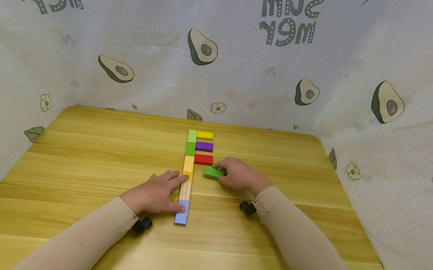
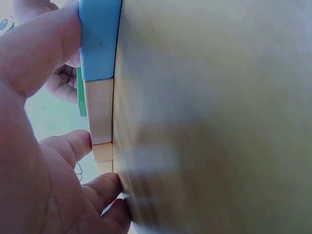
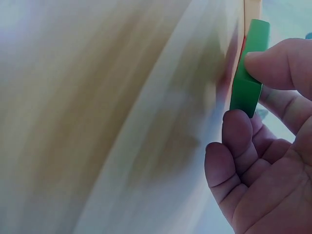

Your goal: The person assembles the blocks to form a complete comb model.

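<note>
A row of flat wooden blocks runs away from me, from a blue block (image 1: 181,219) through a natural wood block (image 1: 185,192), an orange block (image 1: 189,177) and a pale yellow block (image 1: 189,164) to two green ones. My left hand (image 1: 155,192) rests spread along it, thumb on the blue block and a fingertip on the orange one. Between thumb and fingers my right hand (image 1: 239,175) pinches a green block (image 1: 212,172), just nearer than a red block (image 1: 203,159) and apart from the row. In the right wrist view the green block (image 3: 250,73) sits under the thumb.
A purple block (image 1: 204,146) and a yellow block (image 1: 205,136) stick out to the right of the row's far part, parallel to the red one. The wooden table (image 1: 115,138) is bounded by hanging white cloth (image 1: 159,14) printed with avocados.
</note>
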Motion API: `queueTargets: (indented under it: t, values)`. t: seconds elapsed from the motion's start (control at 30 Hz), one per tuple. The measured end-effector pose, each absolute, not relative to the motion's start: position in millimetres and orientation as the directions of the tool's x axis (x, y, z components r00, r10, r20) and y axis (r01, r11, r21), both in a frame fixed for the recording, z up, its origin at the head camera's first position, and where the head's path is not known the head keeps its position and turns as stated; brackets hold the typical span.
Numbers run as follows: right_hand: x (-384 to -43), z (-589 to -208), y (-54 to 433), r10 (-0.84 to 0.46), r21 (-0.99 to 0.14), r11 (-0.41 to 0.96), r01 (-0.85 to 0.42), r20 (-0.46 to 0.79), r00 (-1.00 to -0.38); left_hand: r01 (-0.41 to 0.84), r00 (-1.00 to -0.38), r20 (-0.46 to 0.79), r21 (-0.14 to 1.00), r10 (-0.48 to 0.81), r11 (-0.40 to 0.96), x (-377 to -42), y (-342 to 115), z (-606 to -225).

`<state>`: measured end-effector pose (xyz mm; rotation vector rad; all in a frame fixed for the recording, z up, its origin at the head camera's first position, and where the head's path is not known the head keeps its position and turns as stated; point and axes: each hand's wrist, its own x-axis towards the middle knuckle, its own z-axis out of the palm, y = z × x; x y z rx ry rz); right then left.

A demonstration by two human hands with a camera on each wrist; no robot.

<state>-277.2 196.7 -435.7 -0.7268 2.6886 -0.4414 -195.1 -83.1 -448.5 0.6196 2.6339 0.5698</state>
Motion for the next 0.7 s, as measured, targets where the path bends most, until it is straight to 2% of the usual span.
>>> queueTargets:
  t: [0.37,0.7]
  values:
    - [-280.8,-438.8,169.8,-0.583,-0.333,0.801,-0.499,-0.243,-0.775,0.331,-0.835,-0.263,0.462,0.484,0.823,-197.6,-84.7,-451.7]
    - [-281.6,-440.5,159.8,-0.569,-0.336,0.812,-0.478,-0.270,-0.777,0.332,-0.834,-0.265,0.462,0.485,0.823,-197.6,-84.4,-450.6]
